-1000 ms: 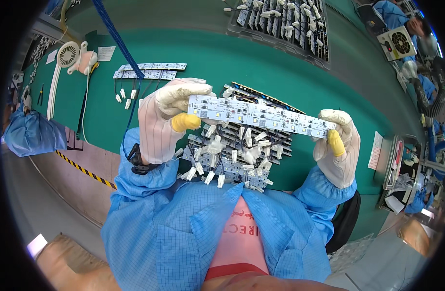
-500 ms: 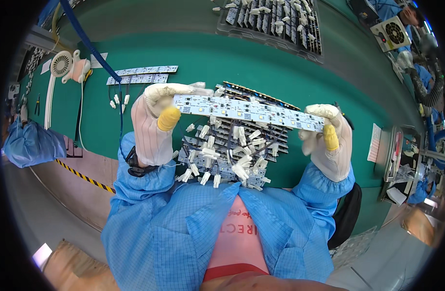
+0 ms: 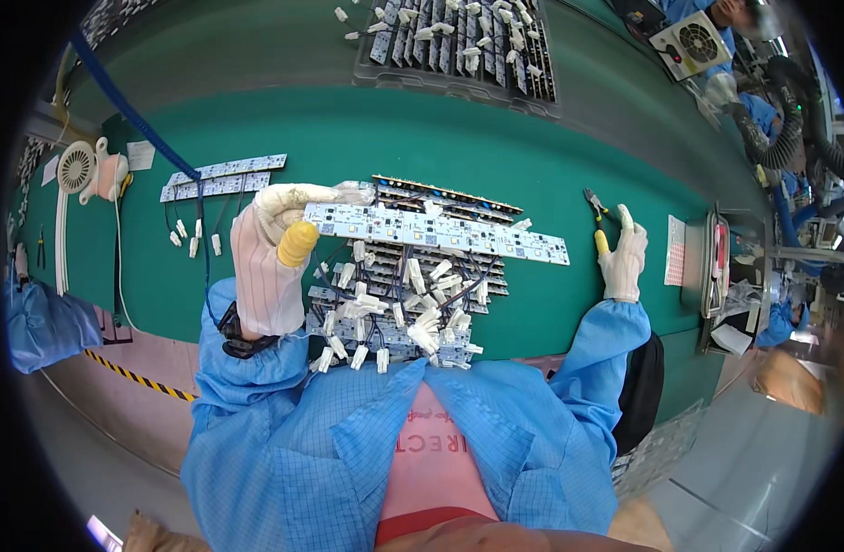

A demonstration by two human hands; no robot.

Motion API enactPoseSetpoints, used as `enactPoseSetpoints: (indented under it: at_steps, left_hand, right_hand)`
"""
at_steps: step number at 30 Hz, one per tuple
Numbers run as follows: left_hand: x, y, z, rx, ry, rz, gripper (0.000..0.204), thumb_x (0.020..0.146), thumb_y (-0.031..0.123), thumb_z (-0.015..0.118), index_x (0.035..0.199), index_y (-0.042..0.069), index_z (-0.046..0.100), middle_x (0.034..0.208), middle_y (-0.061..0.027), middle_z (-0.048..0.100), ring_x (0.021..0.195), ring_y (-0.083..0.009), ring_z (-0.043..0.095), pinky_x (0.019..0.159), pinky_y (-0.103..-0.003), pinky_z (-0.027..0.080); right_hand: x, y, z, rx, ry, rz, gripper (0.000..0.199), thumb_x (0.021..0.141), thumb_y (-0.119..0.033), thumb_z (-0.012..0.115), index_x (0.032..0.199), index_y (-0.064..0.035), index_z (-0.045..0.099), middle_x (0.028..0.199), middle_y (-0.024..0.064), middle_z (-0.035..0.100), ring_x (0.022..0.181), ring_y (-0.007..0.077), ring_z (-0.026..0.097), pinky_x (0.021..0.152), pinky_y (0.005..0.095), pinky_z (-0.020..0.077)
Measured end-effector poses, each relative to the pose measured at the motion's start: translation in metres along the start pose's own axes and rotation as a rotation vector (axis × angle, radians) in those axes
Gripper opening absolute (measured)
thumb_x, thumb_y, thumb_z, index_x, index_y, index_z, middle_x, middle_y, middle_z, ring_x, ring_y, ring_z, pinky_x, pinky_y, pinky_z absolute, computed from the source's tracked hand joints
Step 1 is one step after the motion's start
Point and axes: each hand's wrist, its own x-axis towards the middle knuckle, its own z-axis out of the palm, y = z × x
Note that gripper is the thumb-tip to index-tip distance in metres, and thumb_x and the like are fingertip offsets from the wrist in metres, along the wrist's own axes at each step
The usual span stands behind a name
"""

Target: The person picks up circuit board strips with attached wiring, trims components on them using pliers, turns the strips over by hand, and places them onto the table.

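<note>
My left hand (image 3: 289,235), in a white glove with a yellow fingertip cover, grips the left end of a long white LED circuit board (image 3: 440,232). The board tilts slightly down to the right, and its right end is free. Under it lies a pile of similar boards (image 3: 385,342) with dark wires and white plug connectors (image 3: 422,336). Off to the right, my gloved right hand (image 3: 622,253) is open, thumb and forefinger apart, with nothing in it. Just beyond its fingers lies a small pair of pliers (image 3: 594,203) on the green mat.
Two wired board strips (image 3: 224,177) lie at the left, near a blue hose (image 3: 132,101) and a small fan (image 3: 78,166). A clear tray (image 3: 459,87) of boards stands at the back. A metal tray (image 3: 707,267) is at the right; co-workers' blue sleeves (image 3: 54,317) show at the sides.
My right hand has let go of the board's right end and moved right, opening beside the pliers. My left hand still holds the board. The whole view has shifted somewhat.
</note>
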Motion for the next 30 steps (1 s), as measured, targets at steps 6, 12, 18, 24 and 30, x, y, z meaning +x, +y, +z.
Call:
enactPoseSetpoints:
  at_steps: [6,12,18,24,30]
  left_hand:
    - [0.009,0.028,-0.002,-0.574,-0.144,-0.305,0.038,0.086,0.030,0.063,0.101,-0.004,0.056,0.094,-0.0107,0.066,0.086,-0.0128,0.063,0.073,-0.022,0.049]
    - [0.005,0.038,0.000,-0.706,-0.214,-0.349,0.047,0.081,0.034,0.068,0.104,-0.005,0.057,0.100,-0.0131,0.067,0.086,-0.0152,0.064,0.074,-0.026,0.051]
    - [0.005,0.039,0.003,-0.723,-0.237,-0.266,0.048,0.081,0.035,0.065,0.103,-0.007,0.058,0.103,-0.0150,0.066,0.098,-0.0200,0.063,0.085,-0.030,0.049]
    - [0.004,0.041,0.001,-0.745,-0.256,-0.306,0.047,0.080,0.033,0.067,0.104,-0.006,0.058,0.104,-0.0158,0.066,0.097,-0.0205,0.062,0.085,-0.032,0.050]
    - [0.008,0.043,-0.001,-0.617,-0.292,-0.326,0.048,0.080,0.035,0.067,0.103,-0.006,0.059,0.102,-0.0144,0.066,0.094,-0.0182,0.063,0.082,-0.029,0.050]
  right_hand:
    - [-0.005,-0.088,-0.069,0.794,-0.177,-0.172,0.020,0.086,-0.004,0.053,0.106,-0.0023,0.052,0.097,0.0149,0.056,0.082,0.0282,0.056,0.074,0.0351,0.0455]
    - [-0.008,-0.159,-0.122,0.916,-0.161,-0.584,0.042,0.080,-0.032,0.066,0.106,-0.0008,0.057,0.094,0.0124,0.060,0.078,0.0221,0.059,0.069,0.0300,0.0470]
    - [-0.004,-0.164,-0.118,0.761,-0.159,-0.742,0.051,0.070,-0.040,0.072,0.107,-0.0065,0.058,0.090,0.0096,0.060,0.075,0.0244,0.057,0.064,0.0324,0.0451]
    - [-0.004,-0.167,-0.114,0.709,-0.107,-0.775,0.050,0.071,-0.039,0.071,0.108,-0.0072,0.058,0.095,0.0085,0.061,0.079,0.0252,0.057,0.065,0.0333,0.0450]
    - [-0.006,-0.163,-0.109,0.738,-0.202,-0.717,0.048,0.071,-0.037,0.073,0.106,-0.0070,0.059,0.091,0.0084,0.062,0.073,0.0250,0.058,0.063,0.0326,0.0459]
